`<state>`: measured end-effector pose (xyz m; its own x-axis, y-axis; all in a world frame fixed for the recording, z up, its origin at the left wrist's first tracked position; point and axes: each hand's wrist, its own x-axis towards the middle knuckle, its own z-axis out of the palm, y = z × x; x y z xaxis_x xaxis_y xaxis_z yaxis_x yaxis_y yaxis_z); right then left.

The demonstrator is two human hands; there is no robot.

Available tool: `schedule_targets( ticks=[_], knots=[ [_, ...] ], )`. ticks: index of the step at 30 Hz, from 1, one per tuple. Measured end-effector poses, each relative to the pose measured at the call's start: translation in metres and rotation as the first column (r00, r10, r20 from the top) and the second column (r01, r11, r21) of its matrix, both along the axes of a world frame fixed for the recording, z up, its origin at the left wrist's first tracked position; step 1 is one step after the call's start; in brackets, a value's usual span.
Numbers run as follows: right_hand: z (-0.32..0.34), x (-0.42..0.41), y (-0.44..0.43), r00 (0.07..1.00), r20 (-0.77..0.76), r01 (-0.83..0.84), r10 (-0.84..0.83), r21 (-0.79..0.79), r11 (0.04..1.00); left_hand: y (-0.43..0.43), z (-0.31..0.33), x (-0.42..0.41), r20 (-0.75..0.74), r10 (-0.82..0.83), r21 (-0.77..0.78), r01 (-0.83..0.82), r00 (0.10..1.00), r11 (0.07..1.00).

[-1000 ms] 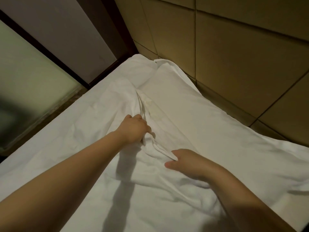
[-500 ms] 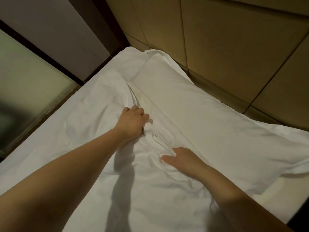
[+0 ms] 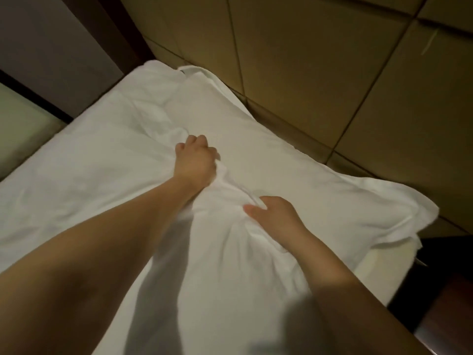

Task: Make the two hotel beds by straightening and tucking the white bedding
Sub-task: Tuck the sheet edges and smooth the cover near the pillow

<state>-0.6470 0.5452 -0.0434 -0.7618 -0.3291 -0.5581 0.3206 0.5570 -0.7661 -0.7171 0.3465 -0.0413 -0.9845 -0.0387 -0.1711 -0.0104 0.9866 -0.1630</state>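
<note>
White bedding covers the bed. A white pillow (image 3: 294, 160) lies along the padded headboard on the right. The white duvet (image 3: 89, 175) spreads to the left, its upper edge bunched into a fold beside the pillow. My left hand (image 3: 195, 162) grips that bunched fold (image 3: 230, 183) where it meets the pillow. My right hand (image 3: 275, 213) holds the same fold lower down, thumb on top and fingers curled under the cloth. Both forearms reach in from the bottom of the frame.
A tan padded headboard (image 3: 332, 60) runs along the right side of the bed. A dark wooden frame (image 3: 107, 47) and a pale glass panel (image 3: 23, 124) stand at the left. Dark wooden furniture (image 3: 448, 290) sits by the bed's near right corner.
Both hands have slid along the fold toward the head of the bed, gathering more cloth. The view has tilted so the bed's right corner and dark furniture show.
</note>
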Motion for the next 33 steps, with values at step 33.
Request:
schedule_targets(
  ticks=[33],
  knots=[
    [0.038,0.285,0.192,0.985,-0.164,-0.004,0.045,0.238,0.971,0.188,0.027,0.331,0.104,-0.410,0.346,0.353,0.906,0.869]
  ],
)
